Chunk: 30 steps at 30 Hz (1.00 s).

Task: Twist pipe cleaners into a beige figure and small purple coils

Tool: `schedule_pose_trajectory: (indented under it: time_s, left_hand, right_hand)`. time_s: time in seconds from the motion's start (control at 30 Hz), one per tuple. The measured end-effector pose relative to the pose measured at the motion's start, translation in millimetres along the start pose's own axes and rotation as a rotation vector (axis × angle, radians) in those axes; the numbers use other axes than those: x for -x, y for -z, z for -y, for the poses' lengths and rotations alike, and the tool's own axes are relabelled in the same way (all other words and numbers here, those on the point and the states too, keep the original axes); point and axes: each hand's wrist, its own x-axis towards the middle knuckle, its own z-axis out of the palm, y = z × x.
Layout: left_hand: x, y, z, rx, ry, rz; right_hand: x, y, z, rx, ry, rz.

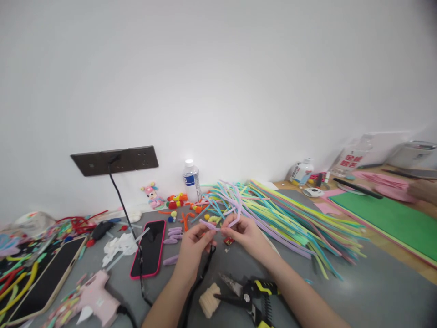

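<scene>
Both my hands meet over the grey table and pinch a bent lilac pipe cleaner (223,218). My left hand (194,243) grips its left end with closed fingers. My right hand (244,234) holds the part that loops upward, fingers closed round it. Just behind them lies a big fanned heap of pastel pipe cleaners (290,216). Short lilac pieces (173,233) lie left of my left hand. A small red bit (228,240) sits under my right hand.
Black-and-yellow pliers (251,294) and a cream fuzzy roll (209,299) lie near my forearms. A pink-cased phone (149,248), a pink glue gun (97,296), a tablet (44,278), a water bottle (191,180) and small toy figures (152,193) stand left and behind. Green foam sheet (389,218) lies right.
</scene>
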Motion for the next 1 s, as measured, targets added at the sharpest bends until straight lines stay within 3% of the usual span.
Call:
schedule_pose_trajectory:
  time_s: [0.3, 0.53, 0.73, 1.0]
  left_hand:
    - [4, -2.0, 1, 0.086, 0.029, 0.009]
    - [2, 1.8, 1, -0.083, -0.006, 0.011]
    - [0, 9.6, -1, -0.29, 0.004, 0.155]
    - [11, 15.1, -16, -0.399, 0.154, 0.468]
  right_hand:
    - [1, -1, -1, -0.113, -0.053, 0.111]
    - [1, -1, 3, -0.071, -0.023, 0.073]
    - [0, 6, -1, -0.016, 0.042, 0.102]
    - [5, 9, 3, 0.01, 0.072, 0.333]
